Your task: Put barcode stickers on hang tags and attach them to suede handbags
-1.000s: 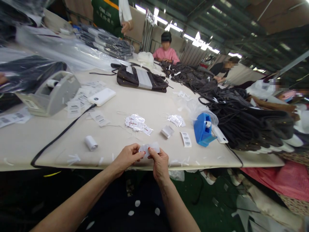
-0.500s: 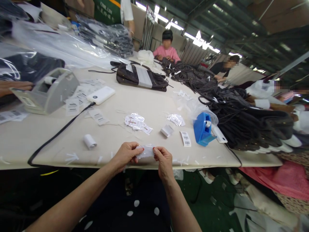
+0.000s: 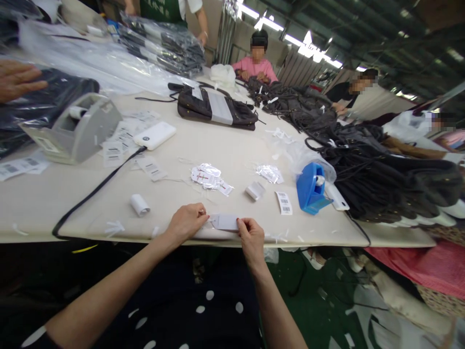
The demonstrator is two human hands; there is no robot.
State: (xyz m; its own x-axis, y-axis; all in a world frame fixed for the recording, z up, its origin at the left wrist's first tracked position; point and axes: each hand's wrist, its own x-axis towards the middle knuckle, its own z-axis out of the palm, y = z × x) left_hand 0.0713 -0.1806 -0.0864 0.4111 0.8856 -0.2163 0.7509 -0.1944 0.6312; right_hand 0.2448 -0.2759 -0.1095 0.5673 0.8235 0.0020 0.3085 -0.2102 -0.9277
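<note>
Near the table's front edge, my right hand [image 3: 251, 237] pinches the right end of a white hang tag [image 3: 225, 222] between thumb and finger. My left hand [image 3: 187, 220] is closed at the tag's other end, pinching what looks like its thin clear string [image 3: 209, 220]. The tag's face looks plain whitish from here. Just beyond lie a pile of printed hang tags [image 3: 206, 175] and a smaller shiny pile of tags [image 3: 269, 173]. Between these and my right hand sits a small folded clear-and-white piece [image 3: 255, 190].
A blue tape dispenser [image 3: 311, 189] and a barcode label strip [image 3: 284, 202] lie to the right, a label roll [image 3: 140, 205], power bank [image 3: 155, 134] and grey tape dispenser [image 3: 78, 128] to the left. Dark bags [image 3: 392, 179] are heaped at right; a co-worker's hand [image 3: 18, 80] shows far left.
My left hand has moved left off the tag's body, so more of the tag shows, now with string between. The co-worker's hand at far left has lifted. The view has shifted slightly.
</note>
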